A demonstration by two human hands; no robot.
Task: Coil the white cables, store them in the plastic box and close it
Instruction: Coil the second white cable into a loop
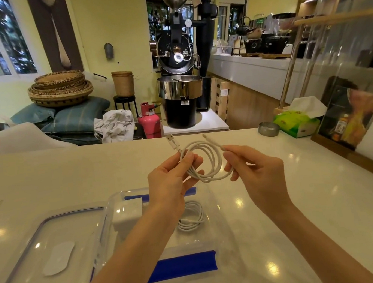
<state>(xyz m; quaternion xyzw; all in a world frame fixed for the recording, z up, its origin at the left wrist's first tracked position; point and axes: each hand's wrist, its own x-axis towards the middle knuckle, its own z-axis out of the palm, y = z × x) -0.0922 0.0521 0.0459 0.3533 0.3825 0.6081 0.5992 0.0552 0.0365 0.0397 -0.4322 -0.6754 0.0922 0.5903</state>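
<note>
Here, at 8 o'clock on the white counter (49, 174), the clear lid (44, 242) lies flat, touching the open plastic box (217, 208), which holds a white adapter (127, 215) and one coiled cable (190, 217). Above the box, the left hand (169, 187) pinches the second white cable (207, 162) at the loop's 10 o'clock edge, its USB plug (170, 140) pointing to 11 o'clock. The right hand (257, 176) pinches the free end at 2 o'clock; the loop stands nearly upright, facing the camera.

The white counter (318, 186) bears plastic box (217, 208), lid (55, 241) (beside it), tissue pack (295, 123).
</note>
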